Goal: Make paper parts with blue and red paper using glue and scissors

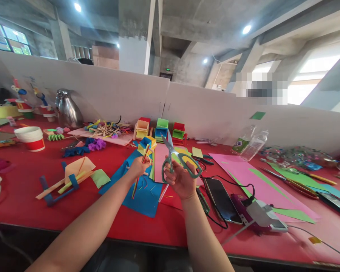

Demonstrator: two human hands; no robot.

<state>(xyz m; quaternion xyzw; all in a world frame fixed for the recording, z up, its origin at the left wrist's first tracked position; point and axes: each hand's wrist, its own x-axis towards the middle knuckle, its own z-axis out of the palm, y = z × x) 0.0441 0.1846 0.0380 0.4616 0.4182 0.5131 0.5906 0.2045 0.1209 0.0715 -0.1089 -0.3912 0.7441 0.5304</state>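
My left hand (140, 167) is closed around several thin coloured paper strips (145, 154), which stick out above and below the fist. In my right hand (183, 179) are green-handled scissors (174, 149), with fingers through the handles and the blades parted, pointing up and away. Beneath both hands lies a blue paper sheet (144, 200) with small paper scraps on it. A blue and yellow folded paper box (145, 144) stands just beyond my left hand. Pink and green sheets (159, 162) lie between the hands.
A phone (223, 200), cables and a purple power strip (251, 215) are at the right. Pink paper (260, 185) and plastic bottles (253, 145) lie beyond. Leftward are a paper craft (73, 177), paper cups (31, 138) and a steel jug (68, 109). Folded boxes (162, 130) stand near the partition.
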